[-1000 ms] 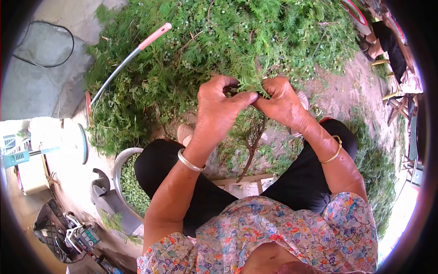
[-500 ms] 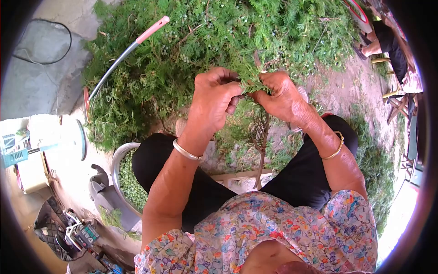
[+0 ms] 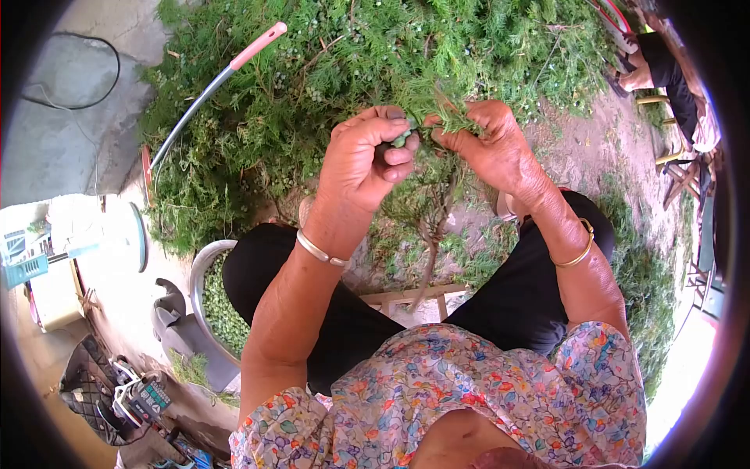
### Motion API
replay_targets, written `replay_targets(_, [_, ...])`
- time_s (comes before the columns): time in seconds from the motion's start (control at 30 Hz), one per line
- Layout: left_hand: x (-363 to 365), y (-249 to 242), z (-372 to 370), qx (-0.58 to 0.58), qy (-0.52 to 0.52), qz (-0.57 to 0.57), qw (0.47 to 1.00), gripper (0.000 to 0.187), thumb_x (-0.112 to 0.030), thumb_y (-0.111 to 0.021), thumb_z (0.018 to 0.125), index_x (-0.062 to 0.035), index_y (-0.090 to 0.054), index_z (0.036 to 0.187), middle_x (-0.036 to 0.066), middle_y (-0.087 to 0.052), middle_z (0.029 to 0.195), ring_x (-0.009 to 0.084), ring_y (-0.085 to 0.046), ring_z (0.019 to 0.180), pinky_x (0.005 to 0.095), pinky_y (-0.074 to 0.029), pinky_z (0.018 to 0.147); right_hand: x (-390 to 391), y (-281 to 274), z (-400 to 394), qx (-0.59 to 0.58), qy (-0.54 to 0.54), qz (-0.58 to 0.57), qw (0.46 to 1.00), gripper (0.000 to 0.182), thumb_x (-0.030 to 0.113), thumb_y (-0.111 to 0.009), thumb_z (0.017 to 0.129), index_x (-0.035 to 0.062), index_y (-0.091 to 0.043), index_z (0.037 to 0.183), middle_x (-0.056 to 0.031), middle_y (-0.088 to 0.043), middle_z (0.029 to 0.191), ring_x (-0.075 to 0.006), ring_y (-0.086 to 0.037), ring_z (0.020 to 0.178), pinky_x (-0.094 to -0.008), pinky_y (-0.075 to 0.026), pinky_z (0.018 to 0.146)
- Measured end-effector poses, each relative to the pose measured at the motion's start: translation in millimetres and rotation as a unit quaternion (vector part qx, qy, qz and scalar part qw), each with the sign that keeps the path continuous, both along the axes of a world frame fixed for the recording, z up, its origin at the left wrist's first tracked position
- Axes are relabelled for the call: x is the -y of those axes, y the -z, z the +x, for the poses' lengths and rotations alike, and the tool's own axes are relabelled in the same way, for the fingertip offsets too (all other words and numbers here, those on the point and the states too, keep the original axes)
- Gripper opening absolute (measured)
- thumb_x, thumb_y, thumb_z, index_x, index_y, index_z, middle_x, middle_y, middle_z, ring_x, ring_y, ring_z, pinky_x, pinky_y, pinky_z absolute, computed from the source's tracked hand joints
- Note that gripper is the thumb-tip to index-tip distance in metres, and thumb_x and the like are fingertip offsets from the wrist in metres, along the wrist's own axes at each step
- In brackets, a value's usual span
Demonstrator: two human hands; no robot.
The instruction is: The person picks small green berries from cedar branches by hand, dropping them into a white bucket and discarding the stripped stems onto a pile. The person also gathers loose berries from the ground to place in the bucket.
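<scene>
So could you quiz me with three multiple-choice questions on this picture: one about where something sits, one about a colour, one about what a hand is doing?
1. Where is the metal bowl of green seeds?
A. by the person's left knee
B. on the green pile
C. on the stool

2. What colour is the long tool's grip?
A. blue
B. pink
C. black

3. What is the right hand doing?
A. lying open
B. gripping a leafy sprig
C. holding the bowl

Answers: 1 A, it sits low beside that knee. 2 B, the grip looks pink. 3 B, fingers close on the sprig.
</scene>
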State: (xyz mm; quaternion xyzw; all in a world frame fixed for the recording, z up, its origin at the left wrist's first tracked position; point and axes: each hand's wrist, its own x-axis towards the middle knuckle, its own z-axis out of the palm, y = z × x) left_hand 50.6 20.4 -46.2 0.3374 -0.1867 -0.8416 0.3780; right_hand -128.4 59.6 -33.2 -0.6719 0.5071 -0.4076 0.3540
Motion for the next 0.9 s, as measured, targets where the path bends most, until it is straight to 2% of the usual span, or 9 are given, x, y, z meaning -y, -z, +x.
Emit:
replay_targets(0.07, [3,5,4,-0.142,0.038,0.014,0.989,0.007,-0.003,-0.059,0.077,-0.0018,-0.054,0.082,0.011,-0.053,0.068,0.0099,-0.044,0.047,0.0210,-0.034,0.037,1,-3,-1,0.067,0.013,0.034,0.997,0.011,0.004,-0.061,0.082,-0.0016,-0.063,0.092,-0.0052,-0.060,0.067,-0.0088,-0.051,0.060,-0.0274,-0.044,0.057])
replay_targets(0.3, [5,-6,13,-0.243,0.083,-0.066,0.964,0.008,-0.007,-0.057,0.079,-0.0021,-0.054,0.084,0.015,-0.054,0.070,0.0125,-0.045,0.048,0.0229,-0.036,0.037,3,-21,-11,0.260,0.077,0.182,0.945,0.019,0.012,-0.061,0.084,-0.0009,-0.063,0.098,-0.0011,-0.060,0.069,-0.0065,-0.051,0.064,-0.0229,-0.043,0.060])
replay_targets(0.37, [1,-17,11,-0.131,0.049,-0.070,0.988,0.008,-0.009,-0.057,0.081,-0.0026,-0.054,0.084,0.016,-0.056,0.071,0.0142,-0.047,0.049,0.0228,-0.036,0.037,5,-20,-15,0.226,0.083,0.194,0.951,0.023,0.008,-0.060,0.084,-0.0009,-0.057,0.106,-0.0075,-0.064,0.090,-0.0117,-0.057,0.075,-0.0257,-0.046,0.067])
replay_targets(0.4, [-1,-16,9,-0.120,0.041,-0.062,0.990,0.015,-0.017,-0.057,0.086,-0.0027,-0.055,0.085,0.017,-0.057,0.072,0.0153,-0.048,0.049,0.0231,-0.036,0.037,4,-20,-14,0.226,0.083,0.193,0.951,0.023,0.008,-0.060,0.084,-0.0009,-0.057,0.106,-0.0075,-0.064,0.090,-0.0117,-0.057,0.075,-0.0257,-0.046,0.067])
replay_targets(0.47, [-4,-16,3,-0.106,0.010,-0.032,0.994,0.019,-0.021,-0.058,0.087,-0.0023,-0.055,0.086,0.016,-0.057,0.071,0.0152,-0.048,0.048,0.0233,-0.036,0.038,2,-18,-11,0.170,0.072,0.125,0.975,0.018,0.013,-0.062,0.083,0.0008,-0.064,0.096,-0.0009,-0.060,0.066,-0.0056,-0.050,0.064,-0.0238,-0.043,0.060])
replay_targets(0.6, [-5,-14,-1,-0.038,-0.040,-0.039,0.998,0.018,-0.018,-0.066,0.083,-0.0029,-0.057,0.081,0.010,-0.057,0.068,0.0114,-0.047,0.047,0.0215,-0.034,0.038,-3,-18,-2,0.079,0.029,0.023,0.996,0.016,0.013,-0.067,0.080,0.0001,-0.064,0.088,0.0009,-0.054,0.062,-0.0044,-0.044,0.061,-0.0244,-0.040,0.057])
replay_targets(0.7, [-2,-20,3,0.021,-0.096,-0.065,0.993,0.014,-0.008,-0.072,0.077,-0.0030,-0.059,0.077,0.005,-0.055,0.065,0.0076,-0.045,0.047,0.0193,-0.032,0.038,-1,-13,-1,0.078,0.043,0.101,0.991,0.016,0.015,-0.069,0.079,0.0002,-0.063,0.082,0.0012,-0.048,0.057,-0.0047,-0.039,0.059,-0.0255,-0.037,0.054])
replay_targets(0.83, [4,-27,11,0.111,-0.104,-0.141,0.978,0.011,-0.008,-0.071,0.077,-0.0003,-0.064,0.080,0.003,-0.057,0.062,0.0055,-0.048,0.048,0.0180,-0.033,0.038,3,-3,-6,-0.039,0.032,0.038,0.998,0.017,0.014,-0.070,0.078,-0.0006,-0.062,0.078,0.0016,-0.043,0.055,-0.0050,-0.035,0.058,-0.0265,-0.035,0.051])
replay_targets(0.9, [-2,-32,3,0.347,-0.011,-0.377,0.858,0.008,-0.008,-0.070,0.077,-0.0010,-0.067,0.077,0.003,-0.061,0.062,0.0046,-0.050,0.050,0.0179,-0.037,0.040,1,-9,-3,-0.042,0.019,0.024,0.999,0.016,0.013,-0.071,0.077,-0.0003,-0.063,0.081,0.0012,-0.046,0.055,-0.0048,-0.038,0.058,-0.0258,-0.036,0.052])
